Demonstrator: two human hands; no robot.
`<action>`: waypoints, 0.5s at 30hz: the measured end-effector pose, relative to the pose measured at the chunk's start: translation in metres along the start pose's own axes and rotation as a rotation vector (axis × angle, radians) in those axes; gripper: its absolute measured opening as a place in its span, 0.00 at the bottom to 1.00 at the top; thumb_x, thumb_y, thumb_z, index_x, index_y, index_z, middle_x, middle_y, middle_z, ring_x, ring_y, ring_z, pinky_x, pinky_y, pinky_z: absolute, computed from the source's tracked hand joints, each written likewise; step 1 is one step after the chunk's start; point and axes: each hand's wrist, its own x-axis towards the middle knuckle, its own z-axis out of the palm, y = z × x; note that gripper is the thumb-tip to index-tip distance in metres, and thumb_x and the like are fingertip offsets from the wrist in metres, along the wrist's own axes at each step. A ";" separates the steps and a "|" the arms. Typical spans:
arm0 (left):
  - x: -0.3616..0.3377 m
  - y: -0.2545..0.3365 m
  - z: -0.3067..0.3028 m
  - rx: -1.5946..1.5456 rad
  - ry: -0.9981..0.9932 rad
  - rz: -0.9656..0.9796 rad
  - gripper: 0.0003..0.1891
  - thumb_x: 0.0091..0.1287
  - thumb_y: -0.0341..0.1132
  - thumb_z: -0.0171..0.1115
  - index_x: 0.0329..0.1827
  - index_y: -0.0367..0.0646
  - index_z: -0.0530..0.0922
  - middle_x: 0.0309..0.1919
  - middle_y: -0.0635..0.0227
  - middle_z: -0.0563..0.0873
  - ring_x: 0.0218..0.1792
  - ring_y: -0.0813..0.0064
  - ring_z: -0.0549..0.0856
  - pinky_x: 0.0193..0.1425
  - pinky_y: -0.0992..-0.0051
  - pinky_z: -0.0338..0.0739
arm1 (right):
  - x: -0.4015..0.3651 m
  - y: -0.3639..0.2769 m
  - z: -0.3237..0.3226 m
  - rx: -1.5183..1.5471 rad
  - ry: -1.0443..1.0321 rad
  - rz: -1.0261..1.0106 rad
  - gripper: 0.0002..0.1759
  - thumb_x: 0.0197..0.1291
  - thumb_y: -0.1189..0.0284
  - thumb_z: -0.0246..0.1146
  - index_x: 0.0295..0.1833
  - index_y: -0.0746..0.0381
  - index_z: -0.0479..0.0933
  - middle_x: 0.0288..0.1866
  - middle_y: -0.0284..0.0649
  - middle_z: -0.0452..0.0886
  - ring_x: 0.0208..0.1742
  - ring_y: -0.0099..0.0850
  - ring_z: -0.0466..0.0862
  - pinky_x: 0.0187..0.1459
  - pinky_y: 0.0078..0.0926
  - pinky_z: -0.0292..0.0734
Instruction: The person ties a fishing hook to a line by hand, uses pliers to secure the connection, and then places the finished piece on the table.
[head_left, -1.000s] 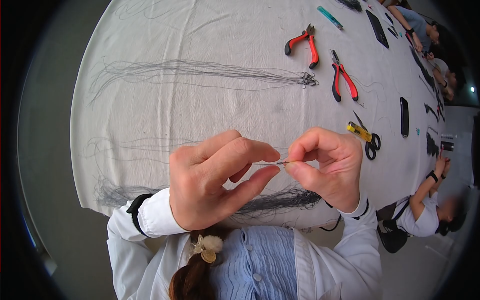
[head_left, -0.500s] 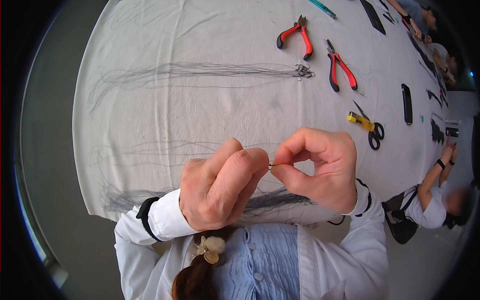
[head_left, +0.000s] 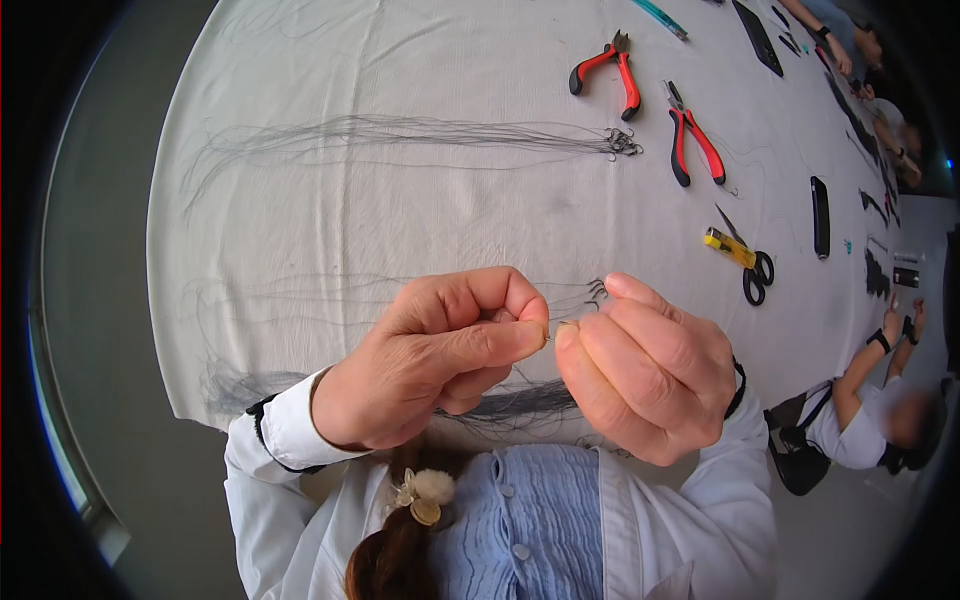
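Note:
My left hand [head_left: 430, 350] is closed, thumb and index finger pinching what looks like a thin fishing line. Just to its right, my right hand [head_left: 645, 375] pinches a tiny fish hook [head_left: 563, 323], mostly hidden by the fingertips. A small gap separates the two pinches. Behind my hands, a few hooks [head_left: 597, 291] with fine lines lie on the cloth. Under my wrists a thick bundle of dark line [head_left: 525, 402] runs across the near edge, partly covered. Farther off lies a group of line-tied hooks [head_left: 624, 143], their lines [head_left: 400, 135] stretching left.
On the white cloth [head_left: 450, 220] lie red-handled cutters [head_left: 628, 85], red-handled pliers [head_left: 705, 145], scissors [head_left: 763, 275] with a yellow utility knife [head_left: 730, 247], and a black phone-like object [head_left: 820, 217]. At the right, a co-worker [head_left: 850, 430] sits with raised hands; others are farther along the table.
Both hands have turned: my left thumb now faces up, and my right fingers have curled over the pinch. The hooks behind have come into view. The whole view has shifted slightly.

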 end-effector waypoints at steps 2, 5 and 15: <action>0.001 0.002 0.003 -0.064 -0.009 -0.019 0.06 0.69 0.32 0.52 0.41 0.39 0.72 0.20 0.83 0.64 0.16 0.92 0.56 0.17 0.85 0.45 | -0.001 -0.002 0.002 -0.024 0.027 0.049 0.11 0.36 0.82 0.67 0.32 0.66 0.80 0.28 0.38 0.78 0.32 0.29 0.79 0.34 0.28 0.87; -0.002 0.008 0.006 -0.027 0.039 -0.002 0.09 0.70 0.35 0.50 0.41 0.37 0.74 0.17 0.83 0.62 0.14 0.91 0.54 0.16 0.85 0.45 | -0.001 -0.001 0.001 -0.042 0.057 0.109 0.10 0.40 0.81 0.68 0.33 0.65 0.80 0.29 0.38 0.78 0.33 0.29 0.80 0.35 0.29 0.87; 0.002 0.003 0.001 0.143 0.079 0.096 0.11 0.68 0.37 0.53 0.37 0.36 0.75 0.17 0.81 0.69 0.14 0.92 0.56 0.16 0.85 0.47 | 0.002 -0.006 0.008 -0.099 0.107 0.082 0.08 0.31 0.81 0.67 0.25 0.64 0.79 0.24 0.35 0.76 0.30 0.26 0.79 0.35 0.24 0.87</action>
